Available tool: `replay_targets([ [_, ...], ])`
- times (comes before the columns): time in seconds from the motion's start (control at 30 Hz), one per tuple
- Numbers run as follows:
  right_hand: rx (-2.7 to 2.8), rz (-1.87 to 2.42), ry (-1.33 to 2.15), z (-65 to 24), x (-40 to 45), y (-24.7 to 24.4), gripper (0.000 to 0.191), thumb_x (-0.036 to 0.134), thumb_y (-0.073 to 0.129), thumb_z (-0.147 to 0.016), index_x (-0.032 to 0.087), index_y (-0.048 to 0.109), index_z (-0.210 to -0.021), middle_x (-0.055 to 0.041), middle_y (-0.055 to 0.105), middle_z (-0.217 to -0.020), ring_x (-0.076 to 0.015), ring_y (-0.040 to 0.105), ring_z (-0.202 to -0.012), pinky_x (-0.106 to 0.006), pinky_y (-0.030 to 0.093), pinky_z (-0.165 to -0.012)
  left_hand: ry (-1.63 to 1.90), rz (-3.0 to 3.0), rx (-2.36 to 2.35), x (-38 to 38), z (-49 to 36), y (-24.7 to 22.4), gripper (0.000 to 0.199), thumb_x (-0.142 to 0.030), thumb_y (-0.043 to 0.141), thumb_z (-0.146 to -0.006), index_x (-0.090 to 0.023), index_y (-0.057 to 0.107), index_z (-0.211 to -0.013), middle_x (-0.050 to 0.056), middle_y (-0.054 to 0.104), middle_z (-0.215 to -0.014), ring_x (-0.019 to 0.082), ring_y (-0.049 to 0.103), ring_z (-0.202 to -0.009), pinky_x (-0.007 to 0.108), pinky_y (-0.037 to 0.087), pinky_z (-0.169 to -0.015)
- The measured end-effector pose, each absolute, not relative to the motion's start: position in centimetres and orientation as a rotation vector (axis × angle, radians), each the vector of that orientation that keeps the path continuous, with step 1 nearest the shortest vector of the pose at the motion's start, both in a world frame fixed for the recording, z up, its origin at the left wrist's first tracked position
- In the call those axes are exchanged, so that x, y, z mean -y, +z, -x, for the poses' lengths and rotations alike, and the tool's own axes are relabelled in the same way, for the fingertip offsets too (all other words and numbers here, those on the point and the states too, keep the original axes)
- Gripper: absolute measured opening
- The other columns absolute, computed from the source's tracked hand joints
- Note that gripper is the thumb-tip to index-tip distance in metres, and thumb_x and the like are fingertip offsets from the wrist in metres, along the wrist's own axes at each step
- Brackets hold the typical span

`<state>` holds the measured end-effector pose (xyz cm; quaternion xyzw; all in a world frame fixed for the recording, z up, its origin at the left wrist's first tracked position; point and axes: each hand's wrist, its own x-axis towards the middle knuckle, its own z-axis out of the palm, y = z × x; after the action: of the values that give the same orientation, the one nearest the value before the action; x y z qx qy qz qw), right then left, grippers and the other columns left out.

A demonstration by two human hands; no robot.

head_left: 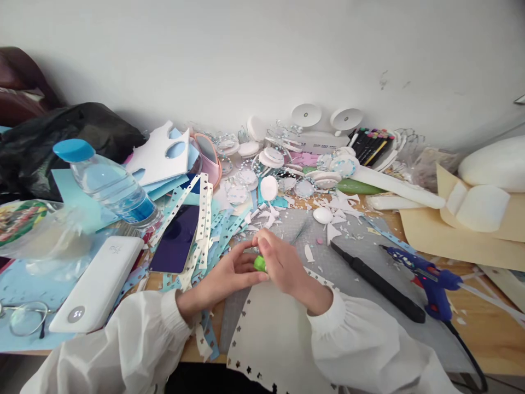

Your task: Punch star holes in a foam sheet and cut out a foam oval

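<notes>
Both hands meet at the centre of the desk around a small bright green object [260, 263]. My left hand [235, 268] curls about its left side, thumb along the bottom. From the right, my right hand [281, 260] closes over it with bent fingers, hiding most of it. Beneath the hands lies a cream paper sheet [274, 328] with star-shaped holes along its edges, on a grey cutting mat [361, 295]. A white oval piece [322, 215] and white scraps rest just beyond my right hand.
Left: water bottle [110, 186], phone [175, 238], white power bank [98, 284], glasses [28, 318], punched paper strips [204, 224]. Right: black pen-like tool [381, 284], blue glue gun [430, 276] with its cable. White discs [269, 187] and markers [371, 146] crowd the back near the wall.
</notes>
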<state>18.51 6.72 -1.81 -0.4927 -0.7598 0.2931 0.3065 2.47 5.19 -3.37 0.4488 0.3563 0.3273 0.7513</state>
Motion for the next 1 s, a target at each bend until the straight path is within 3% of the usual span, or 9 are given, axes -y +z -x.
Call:
replay_targets([
  [0.2,1.948,1.144,0.841,-20.2,-7.5,-0.6,0.026,0.037,0.029,-0.1,0.02,0.049,-0.097,-0.0047,0.056,-0.091,-0.018,0.054,-0.086,-0.033,0.043,-0.077,0.726,-1.117,-0.848,-5.3,-2.5,-3.6,0.038,-0.026,0.078,-0.074,-0.017,0.058,-0.105,0.002,0.064,-0.094,0.015,0.064,-0.089,0.031,0.051,-0.085],
  [0.33,2.139,1.016,0.795,-22.1,-7.5,-0.6,0.017,0.026,0.053,-0.091,0.02,0.05,-0.106,-0.0069,0.057,-0.1,-0.0193,0.055,-0.092,-0.034,0.046,-0.081,0.902,-1.286,-0.793,-5.5,-1.9,-3.3,0.041,-0.019,0.074,-0.077,-0.022,0.055,-0.114,0.005,0.063,-0.11,0.017,0.064,-0.1,0.029,0.052,-0.087],
  [0.43,2.187,0.878,0.661,-23.1,-7.2,-1.3,0.009,0.013,0.053,-0.09,0.02,0.054,-0.096,-0.005,0.059,-0.09,-0.0178,0.056,-0.086,-0.032,0.046,-0.076,0.984,-1.526,-0.805,-5.8,-1.3,-3.4,0.037,-0.016,0.07,-0.08,-0.022,0.055,-0.114,0.008,0.064,-0.112,0.019,0.063,-0.107,0.034,0.051,-0.094],
  [0.57,2.24,0.719,0.485,-23.5,-6.4,-1.7,0.019,0.005,0.048,-0.091,0.02,0.059,-0.095,-0.0055,0.063,-0.087,-0.0171,0.056,-0.083,-0.032,0.046,-0.073,1.024,-1.968,-0.861,-6.0,-0.7,-3.5,0.032,-0.011,0.063,-0.084,-0.022,0.055,-0.113,0.008,0.063,-0.115,0.019,0.06,-0.111,0.034,0.049,-0.097],
  [0.77,2.21,0.762,0.758,-25.2,-6.9,-0.2,0.016,0.013,0.051,-0.093,0.02,0.062,-0.102,-0.0065,0.063,-0.094,-0.0172,0.059,-0.089,-0.032,0.049,-0.079,1.06,-2.464,-0.698,-6.1,-0.1,-3.3,0.029,-0.003,0.055,-0.087,-0.019,0.054,-0.112,0.01,0.061,-0.113,0.019,0.059,-0.107,0.032,0.052,-0.09],
  [1.0,2.459,1.278,0.133,-29.3,-10.3,-3.0,0.034,-0.003,0.043,-0.082,0.015,0.064,-0.102,-0.0135,0.062,-0.107,-0.0282,0.053,-0.1,-0.045,0.046,-0.086,1.144,-2.585,-0.515,-5.6,0.9,-4.0,0.041,-0.001,0.055,-0.086,-0.014,0.052,-0.125,0.017,0.056,-0.12,0.027,0.054,-0.118,0.043,0.052,-0.095],
])
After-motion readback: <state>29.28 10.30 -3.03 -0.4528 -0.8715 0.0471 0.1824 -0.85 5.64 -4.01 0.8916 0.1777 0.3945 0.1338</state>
